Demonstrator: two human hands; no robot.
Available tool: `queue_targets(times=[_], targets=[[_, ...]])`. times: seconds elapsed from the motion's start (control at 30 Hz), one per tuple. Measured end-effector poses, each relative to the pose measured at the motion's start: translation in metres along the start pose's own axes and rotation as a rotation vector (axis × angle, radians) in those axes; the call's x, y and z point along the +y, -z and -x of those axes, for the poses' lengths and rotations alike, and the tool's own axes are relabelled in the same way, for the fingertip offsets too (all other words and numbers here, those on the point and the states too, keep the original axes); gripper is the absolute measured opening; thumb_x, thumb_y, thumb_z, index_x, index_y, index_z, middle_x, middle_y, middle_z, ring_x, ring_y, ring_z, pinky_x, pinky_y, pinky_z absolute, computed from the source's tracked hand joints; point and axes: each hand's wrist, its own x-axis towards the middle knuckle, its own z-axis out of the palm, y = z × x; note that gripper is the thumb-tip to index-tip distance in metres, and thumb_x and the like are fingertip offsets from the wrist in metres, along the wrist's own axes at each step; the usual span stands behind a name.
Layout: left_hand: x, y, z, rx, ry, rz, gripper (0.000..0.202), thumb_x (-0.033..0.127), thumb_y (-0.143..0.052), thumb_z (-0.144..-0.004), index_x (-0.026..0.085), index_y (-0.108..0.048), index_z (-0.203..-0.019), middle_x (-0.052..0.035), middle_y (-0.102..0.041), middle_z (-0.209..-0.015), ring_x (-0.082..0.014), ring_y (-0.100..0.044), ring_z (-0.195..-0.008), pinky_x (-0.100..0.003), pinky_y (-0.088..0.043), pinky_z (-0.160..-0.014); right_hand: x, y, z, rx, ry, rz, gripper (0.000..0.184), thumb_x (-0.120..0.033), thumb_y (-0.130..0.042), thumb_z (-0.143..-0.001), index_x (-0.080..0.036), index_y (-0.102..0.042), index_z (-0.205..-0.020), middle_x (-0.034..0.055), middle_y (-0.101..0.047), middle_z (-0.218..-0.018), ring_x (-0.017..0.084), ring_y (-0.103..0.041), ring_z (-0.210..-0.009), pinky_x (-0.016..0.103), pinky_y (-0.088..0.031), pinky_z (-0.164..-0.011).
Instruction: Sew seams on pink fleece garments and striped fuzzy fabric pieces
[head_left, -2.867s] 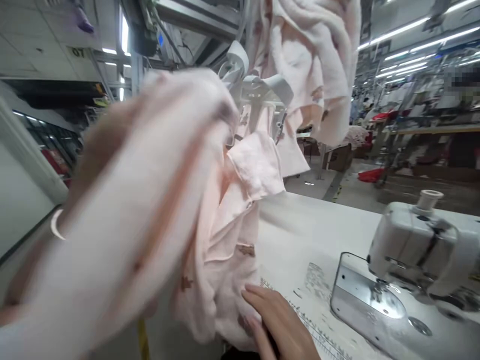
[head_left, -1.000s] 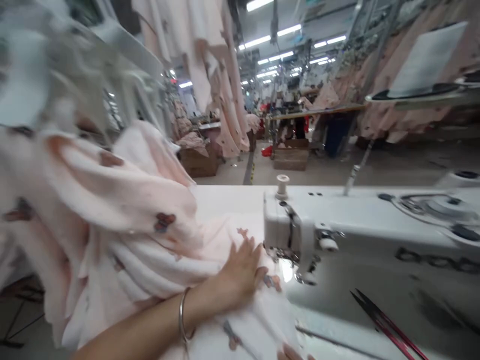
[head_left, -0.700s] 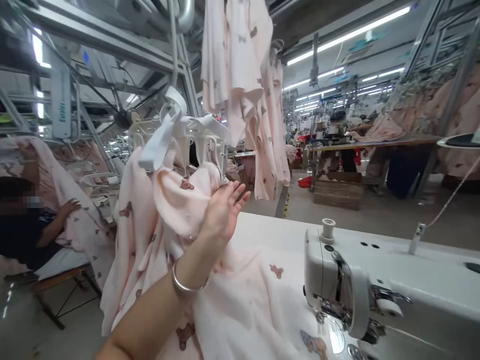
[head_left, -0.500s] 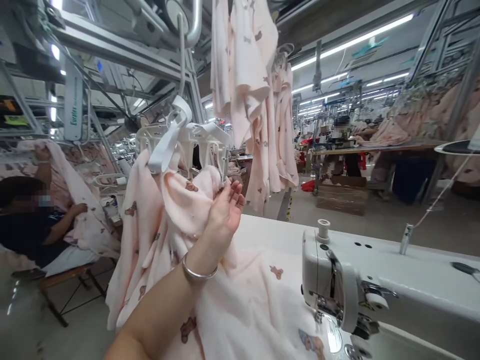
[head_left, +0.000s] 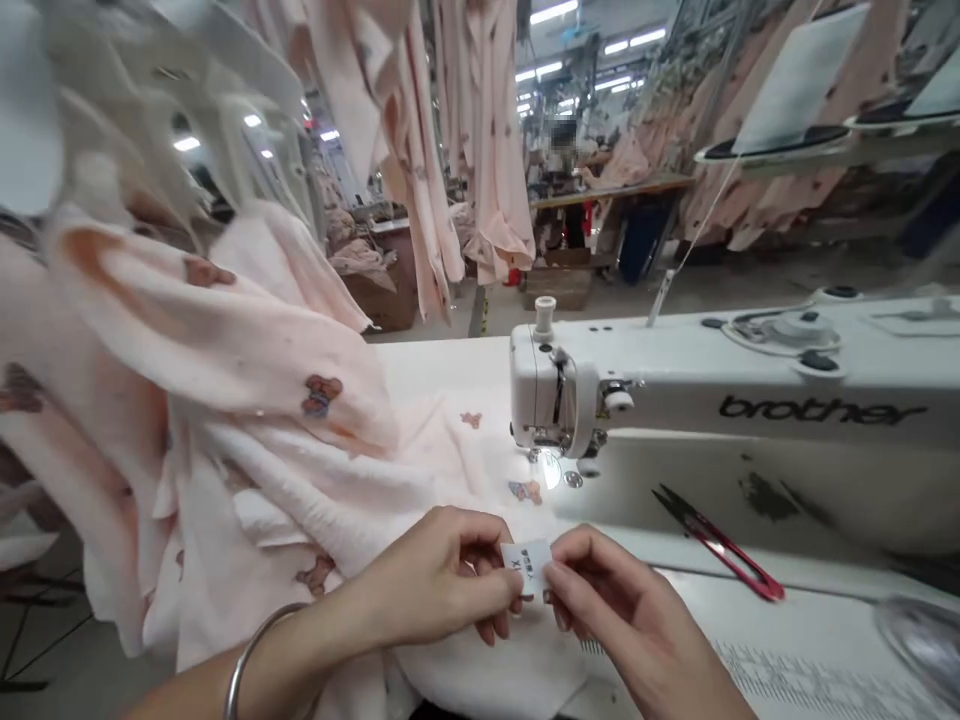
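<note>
A small white size label (head_left: 527,568) is pinched between my left hand (head_left: 442,583) and my right hand (head_left: 600,590), just above the near edge of the sewing table. Under and to the left of my hands lies a pale pink garment with little bear prints (head_left: 247,440), bunched up and draped off the table's left side. My left wrist carries a silver bangle (head_left: 247,655). The white sewing machine (head_left: 675,390) stands behind my hands, its needle area (head_left: 555,465) lit just beyond the label.
Red thread snips (head_left: 720,545) lie on the white table (head_left: 787,640) to the right. More pink garments (head_left: 480,150) hang from overhead rails. Cardboard boxes (head_left: 559,285) and other workstations stand on the factory floor behind.
My left hand has come down from the fabric clipped on the hanger to the table edge. Both hands now pinch a small label. The view has swung down and right toward the machine.
</note>
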Motion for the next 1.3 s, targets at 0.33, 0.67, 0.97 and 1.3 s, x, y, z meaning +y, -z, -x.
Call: queue_targets(times=[0.33, 0.67, 0.97, 1.3], targets=[[-0.011, 0.010, -0.006, 0.146, -0.029, 0.220, 0.022, 0.030, -0.066, -0.078, 0.010, -0.058, -0.079, -0.0013, -0.061, -0.064, -0.0089, -0.058, -0.059, -0.019, -0.048, -0.059, 0.000, -0.021, -0.005, 0.122, -0.095, -0.071, 0.027, -0.044, -0.057, -0.084, -0.020, -0.054, -0.072, -0.0036, -0.050, -0.068, 0.011, -0.043, -0.063, 0.022, -0.034, -0.060], [-0.013, 0.004, -0.014, 0.160, 0.032, 0.234, 0.022, 0.030, -0.069, -0.075, 0.010, -0.059, -0.077, -0.0006, -0.061, -0.060, -0.0083, -0.057, -0.055, -0.018, -0.047, -0.055, 0.006, -0.016, -0.009, 0.142, -0.109, -0.101, 0.028, -0.045, -0.059, -0.083, -0.020, -0.052, -0.071, -0.0047, -0.047, -0.065, 0.010, -0.044, -0.062, 0.021, -0.035, -0.059], [0.014, 0.024, -0.067, 0.297, -0.045, -0.456, 0.013, 0.027, -0.061, -0.076, 0.015, -0.065, -0.074, -0.0012, -0.064, -0.062, -0.0144, -0.061, -0.060, -0.022, -0.044, -0.056, 0.062, 0.002, -0.002, 0.301, 0.505, 0.695, 0.021, -0.023, -0.050, -0.091, -0.019, -0.055, -0.111, 0.0058, -0.060, -0.098, 0.019, -0.055, -0.091, 0.031, -0.042, -0.079], [-0.013, 0.020, -0.091, 0.210, 0.021, -0.380, 0.019, 0.034, -0.060, -0.076, 0.016, -0.063, -0.074, 0.0005, -0.062, -0.059, -0.0141, -0.062, -0.058, -0.021, -0.042, -0.055, 0.088, 0.001, -0.008, 0.308, 0.559, 0.959, 0.003, -0.015, -0.052, -0.088, -0.014, -0.054, -0.090, 0.0128, -0.053, -0.104, 0.027, -0.047, -0.107, 0.038, -0.039, -0.085]])
